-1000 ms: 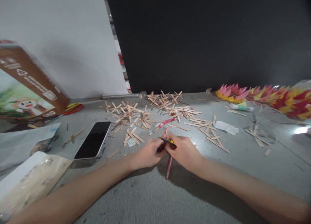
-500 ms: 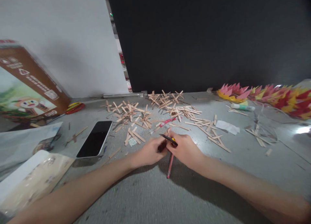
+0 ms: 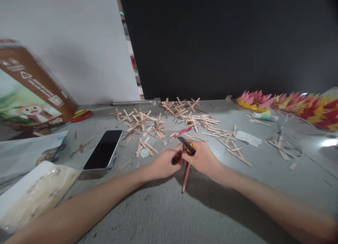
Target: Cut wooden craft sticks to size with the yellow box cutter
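Note:
My right hand [image 3: 204,157] is closed around a utility knife [image 3: 188,146] with a dark blade and a bit of yellow on its body. The blade points up and left, over the fingers of my left hand [image 3: 166,163]. Those fingers are curled together, touching or almost touching my right hand; what they grip is hidden. Under the hands a reddish pencil [image 3: 186,178] lies on the table, its near end showing. Just beyond are wooden craft sticks [image 3: 146,147], some crossed into star shapes, and a red-and-white wrapper strip [image 3: 183,131].
A phone [image 3: 104,150] and plastic packets [image 3: 42,191] lie left, before a brown printed box [image 3: 34,85]. Yellow-and-red-handled scissors [image 3: 81,115] rest beside it. At right are a glue stick [image 3: 264,116], white paper [image 3: 248,138], cable and folded-paper pieces [image 3: 303,108]. A black panel [image 3: 224,43] stands behind.
The knife blade has swung to a steeper angle and moved slightly right. My hands stay close together in nearly the same place.

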Available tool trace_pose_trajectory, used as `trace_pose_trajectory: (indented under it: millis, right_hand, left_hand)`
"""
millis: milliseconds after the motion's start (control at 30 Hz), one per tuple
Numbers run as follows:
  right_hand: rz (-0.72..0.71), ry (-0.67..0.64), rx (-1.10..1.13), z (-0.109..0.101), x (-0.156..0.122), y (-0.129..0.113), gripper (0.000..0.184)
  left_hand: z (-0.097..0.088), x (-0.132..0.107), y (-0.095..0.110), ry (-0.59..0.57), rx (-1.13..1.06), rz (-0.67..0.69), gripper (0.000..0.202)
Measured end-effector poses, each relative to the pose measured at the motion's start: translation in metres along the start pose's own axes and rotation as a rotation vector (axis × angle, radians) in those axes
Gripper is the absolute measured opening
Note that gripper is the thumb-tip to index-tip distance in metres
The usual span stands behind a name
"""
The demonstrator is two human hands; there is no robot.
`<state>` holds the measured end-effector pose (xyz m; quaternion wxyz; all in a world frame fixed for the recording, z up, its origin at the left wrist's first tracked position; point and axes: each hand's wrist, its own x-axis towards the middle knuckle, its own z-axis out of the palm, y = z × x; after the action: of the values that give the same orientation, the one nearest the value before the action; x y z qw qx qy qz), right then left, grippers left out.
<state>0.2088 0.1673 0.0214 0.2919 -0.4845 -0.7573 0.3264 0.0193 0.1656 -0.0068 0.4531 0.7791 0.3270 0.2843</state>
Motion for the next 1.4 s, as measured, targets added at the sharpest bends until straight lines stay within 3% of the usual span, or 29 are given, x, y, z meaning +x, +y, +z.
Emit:
trace_pose_trajectory:
  millis: [167,300,400,500,667,900,1200,1400]
  right_hand:
    - [0.015,-0.024,0.079,-0.004,0.004,0.0,0.01]
    - [0.016,-0.119,0.119,-0.01,0.007,0.001,0.015]
    - [0.007,-0.136,0.142,-0.015,0.009,-0.001,0.016]
    - [0.017,-0.061,0.149,-0.016,0.008,-0.002,0.013]
    - [-0.02,0.062,-0.064,-0.006,0.004,0.004,0.013]
    - [-0.038,0.053,-0.13,-0.003,0.002,0.002,0.02]
    - [0.052,-0.093,0.182,-0.004,0.005,-0.002,0.034]
    - [-0.001,0.05,0.043,-0.009,0.004,-0.006,0.023]
  left_hand:
    - [-0.001,-0.001,-0.004,-0.008,0.003,-0.013,0.023]
    - [0.0,-0.003,-0.006,-0.006,-0.077,-0.013,0.023]
    - [0.002,-0.002,-0.007,0.041,-0.266,-0.035,0.053]
    - [0.002,-0.002,-0.009,0.092,-0.369,-0.055,0.083]
    - [0.001,-0.002,-0.009,0.093,-0.338,-0.07,0.096]
    - [0.0,-0.003,-0.004,0.067,-0.348,-0.109,0.088]
    - [-0.001,-0.003,-0.001,0.089,-0.439,-0.124,0.071]
    - [-0.002,-0.003,0.0,0.133,-0.476,-0.119,0.067]
